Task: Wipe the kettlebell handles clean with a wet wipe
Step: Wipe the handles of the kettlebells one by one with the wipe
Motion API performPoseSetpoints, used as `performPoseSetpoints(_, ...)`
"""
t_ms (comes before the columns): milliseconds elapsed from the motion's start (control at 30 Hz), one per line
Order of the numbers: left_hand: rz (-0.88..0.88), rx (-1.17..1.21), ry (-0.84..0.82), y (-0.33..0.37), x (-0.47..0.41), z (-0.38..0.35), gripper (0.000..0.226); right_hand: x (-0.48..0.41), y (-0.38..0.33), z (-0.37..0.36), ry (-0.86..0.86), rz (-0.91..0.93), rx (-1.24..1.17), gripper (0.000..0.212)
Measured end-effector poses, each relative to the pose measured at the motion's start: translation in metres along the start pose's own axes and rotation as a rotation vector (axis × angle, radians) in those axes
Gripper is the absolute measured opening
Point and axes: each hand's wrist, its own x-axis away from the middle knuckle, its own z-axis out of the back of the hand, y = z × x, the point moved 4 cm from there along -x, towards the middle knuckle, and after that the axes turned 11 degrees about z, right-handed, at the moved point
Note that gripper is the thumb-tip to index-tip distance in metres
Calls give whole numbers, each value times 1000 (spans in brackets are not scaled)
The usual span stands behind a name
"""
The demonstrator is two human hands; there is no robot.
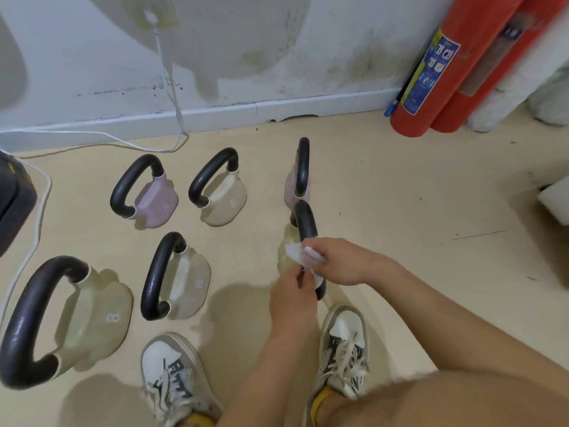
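Several kettlebells with black handles stand on the beige floor. My right hand pinches a white wet wipe against the black handle of a cream kettlebell in front of my feet. My left hand sits just below it on the same handle, fingers touching the wipe's lower edge. A pink kettlebell stands right behind. To the left are a pink kettlebell, a cream one, a cream one marked 6 and a large cream one marked 8.
My two sneakers stand near the bottom. Red fire extinguishers lean at the wall on the right. A white cable runs down the wall and along the floor to a dark object at the left edge. A white block lies at far right.
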Motion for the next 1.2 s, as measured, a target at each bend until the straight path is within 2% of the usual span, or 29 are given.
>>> performPoseSetpoints(33,23,41,-14,-1,0,-1,31,-3,-2,2,-40,-13,39,6)
performPoseSetpoints(133,95,126,-34,0,-4,2,32,-7,-10,1,-109,-39,178,10)
performPoseSetpoints(200,114,132,-18,7,-4,7,38,-3,-19,-2,-101,-24,309,12)
performPoseSetpoints(300,129,81,51,13,3,13,42,9,-22,-16,-41,-8,568,29)
performPoseSetpoints(333,164,88,62,11,6,16,39,13,-20,-24,-48,-8,517,27)
performPoseSetpoints(433,315,318,-64,-1,18,27,20,22,-18,-33,-98,-41,78,6)
performPoseSetpoints(500,405,480,-167,-2,29,42,20,25,-29,-16,-75,-37,-36,6)
performPoseSetpoints(567,419,688,-235,7,37,62,22,30,-53,10,-35,-16,-161,12)
performPoseSetpoints(600,409,813,-247,15,41,74,22,33,-67,24,-23,2,-189,16)
performPoseSetpoints(667,378,990,-230,32,49,100,17,42,-101,57,8,47,-88,19)
performPoseSetpoints(733,331,1037,-198,51,61,129,15,53,-133,90,114,86,3,19)
performPoseSetpoints(833,225,971,-219,81,76,178,19,65,-173,127,320,141,-164,14)
performPoseSetpoints(933,128,756,-289,108,84,224,17,64,-207,139,448,188,-437,18)
performPoseSetpoints(1033,45,401,-185,122,80,267,33,53,-233,124,514,178,-690,12)
performPoseSetpoints(1100,-42,188,-96,127,73,289,30,41,-237,109,582,134,-821,14)
performPoseSetpoints(1200,-100,98,-114,127,64,320,21,28,-237,94,669,50,-872,19)
